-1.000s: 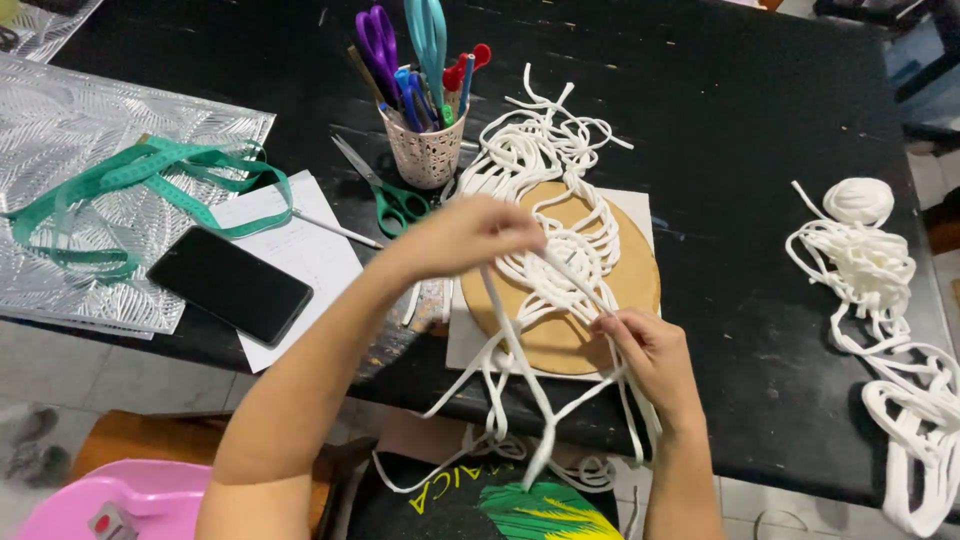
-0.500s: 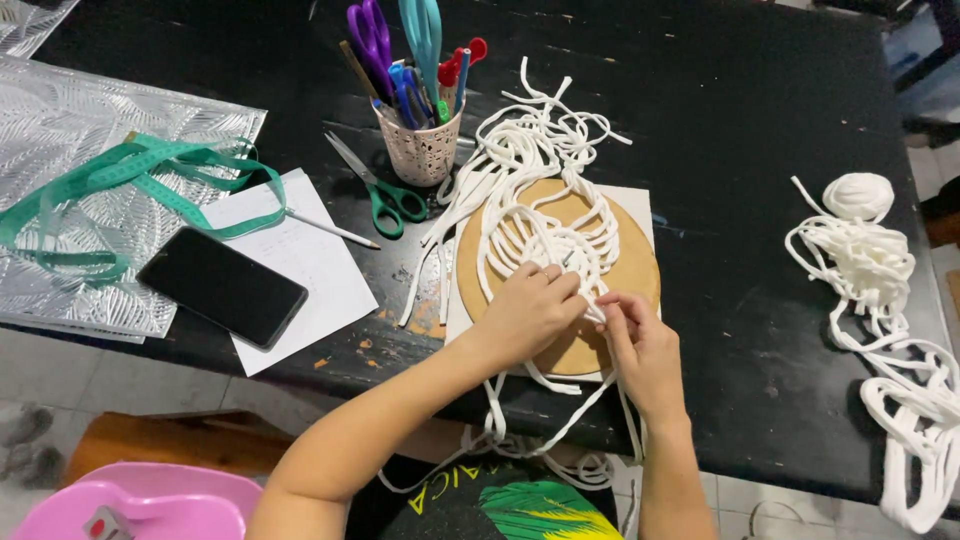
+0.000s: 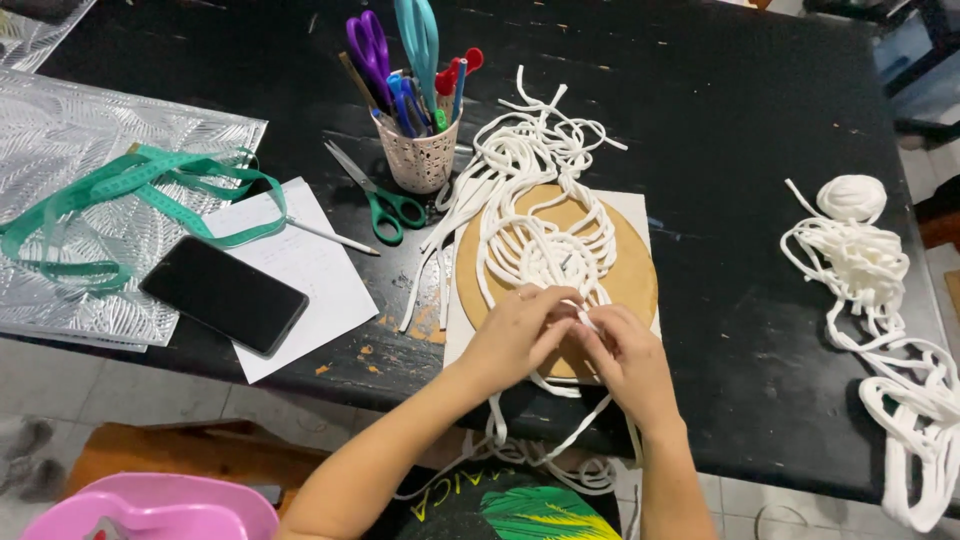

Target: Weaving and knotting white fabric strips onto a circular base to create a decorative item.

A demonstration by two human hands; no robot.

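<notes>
On the black table (image 3: 760,120), both hands pinch white cords (image 3: 540,215) running lengthwise toward the person.

Two hands, left hand (image 3: 518,335) and right hand (image 3: 628,362), on one round board (image 3: 640,280); one phone (image 3: 224,294) left of board; one tape measure (image 3: 130,190) beyond phone; one loose green scissors (image 3: 385,205); one cup (image 3: 420,160) above-left of board; one cord pile (image 3: 880,300) right.
</notes>
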